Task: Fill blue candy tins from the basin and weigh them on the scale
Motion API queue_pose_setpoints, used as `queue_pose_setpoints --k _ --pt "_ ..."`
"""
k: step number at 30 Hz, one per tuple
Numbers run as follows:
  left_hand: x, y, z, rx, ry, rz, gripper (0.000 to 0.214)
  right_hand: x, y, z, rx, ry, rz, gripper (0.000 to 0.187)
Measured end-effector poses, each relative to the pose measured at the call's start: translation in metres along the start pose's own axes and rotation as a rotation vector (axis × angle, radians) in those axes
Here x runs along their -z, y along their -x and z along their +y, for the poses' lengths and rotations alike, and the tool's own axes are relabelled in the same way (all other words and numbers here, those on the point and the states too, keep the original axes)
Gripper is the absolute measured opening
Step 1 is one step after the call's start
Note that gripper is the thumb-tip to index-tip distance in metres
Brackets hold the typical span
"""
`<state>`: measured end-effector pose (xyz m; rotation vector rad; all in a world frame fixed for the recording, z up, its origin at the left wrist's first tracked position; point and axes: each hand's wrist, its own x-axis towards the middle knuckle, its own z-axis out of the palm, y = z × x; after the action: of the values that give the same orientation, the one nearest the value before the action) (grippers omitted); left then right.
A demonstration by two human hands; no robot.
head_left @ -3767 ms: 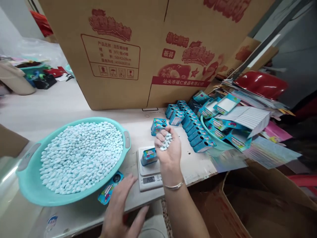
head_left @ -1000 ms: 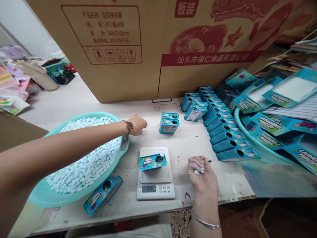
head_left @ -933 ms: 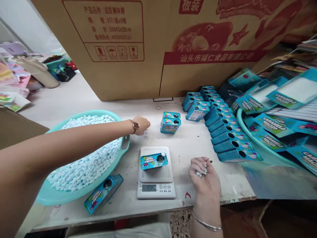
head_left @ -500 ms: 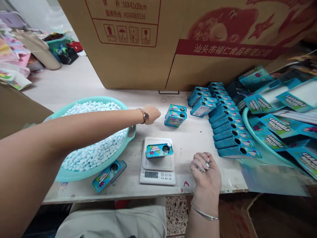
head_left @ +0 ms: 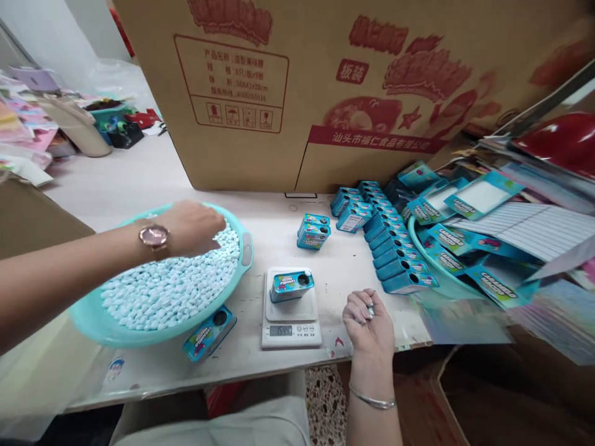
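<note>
My left hand [head_left: 195, 228] is above the far side of a turquoise basin [head_left: 246, 248] full of small pale-blue candies [head_left: 167, 297]. Its fingers are curled and partly hidden, so whatever they hold does not show. Palm up by the table's front edge, my right hand [head_left: 369, 319] is closed around a few small pale candies [head_left: 370, 310]. Between the hands, a blue candy tin [head_left: 286, 288] rests on a white digital scale [head_left: 292, 339]. One pale candy sits at the rim of the tin's round hole.
Another blue tin [head_left: 210, 334] leans by the basin. Two tins [head_left: 314, 234] stand behind the scale, with rows of open tins [head_left: 395, 248] to the right. A second basin [head_left: 415, 238] holds printed blue cartons. A large cardboard box [head_left: 242, 155] stands at the back.
My left hand has moved left from near the two standing tins to above the candies. My right hand stays closed by the table edge. The view has shifted, showing more of the box.
</note>
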<state>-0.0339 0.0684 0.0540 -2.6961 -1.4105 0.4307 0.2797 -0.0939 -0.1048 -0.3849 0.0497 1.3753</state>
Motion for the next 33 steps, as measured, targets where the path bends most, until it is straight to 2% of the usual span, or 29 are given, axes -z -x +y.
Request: queue_pose_setpoints --k 1,3,5,7,10,12,14,16,18,22,24,28,31,33 --pt "-0.004 0.006 0.003 -0.021 0.014 0.0 0.024 -0.002 0.0 0.002 0.0 0.009 -0.018 0.019" --pt "-0.011 0.015 0.022 -0.143 0.175 0.083 0.035 -0.006 -0.002 0.007 -0.008 0.018 -0.043 0.018" --pt "-0.017 0.018 0.055 -0.296 0.363 0.216 0.051 -0.011 -0.004 0.013 -0.022 0.022 -0.05 0.017" --pt "-0.026 0.016 0.088 -0.441 0.427 0.305 0.067 -0.014 -0.004 0.017 -0.029 0.026 -0.055 0.016" --pt "-0.042 0.007 0.121 -0.461 0.375 0.326 0.075 -0.012 0.0 0.014 -0.016 0.021 -0.051 0.016" --pt "-0.053 0.003 0.127 -0.452 0.341 0.304 0.062 -0.007 0.004 0.008 0.005 -0.011 -0.019 0.016" --pt "-0.062 0.002 0.126 -0.46 0.335 0.303 0.043 0.0 0.007 0.001 0.027 -0.054 0.017 0.017" --pt "-0.069 0.004 0.123 -0.457 0.353 0.319 0.033 0.009 0.008 -0.002 0.041 -0.076 0.036 0.018" --pt "-0.073 0.005 0.121 -0.421 0.394 0.316 0.038 0.016 0.005 -0.002 0.044 -0.074 0.041 0.017" --pt "-0.069 -0.008 0.123 -0.333 0.478 0.247 0.067 0.029 -0.007 0.0 0.029 -0.077 0.038 0.016" --pt "-0.061 -0.024 0.124 -0.336 0.491 0.248 0.07 0.033 -0.012 -0.003 0.032 -0.096 0.04 0.016" --pt "-0.048 -0.074 0.13 -0.339 0.418 0.316 0.06 0.037 -0.017 -0.013 0.039 -0.166 0.081 0.016" --pt "-0.049 -0.112 0.139 -0.348 0.326 0.388 0.06 0.036 -0.017 -0.017 0.04 -0.233 0.134 0.016" --pt "-0.05 -0.129 0.146 -0.352 0.287 0.429 0.062 0.035 -0.014 -0.018 0.045 -0.26 0.165 0.015"
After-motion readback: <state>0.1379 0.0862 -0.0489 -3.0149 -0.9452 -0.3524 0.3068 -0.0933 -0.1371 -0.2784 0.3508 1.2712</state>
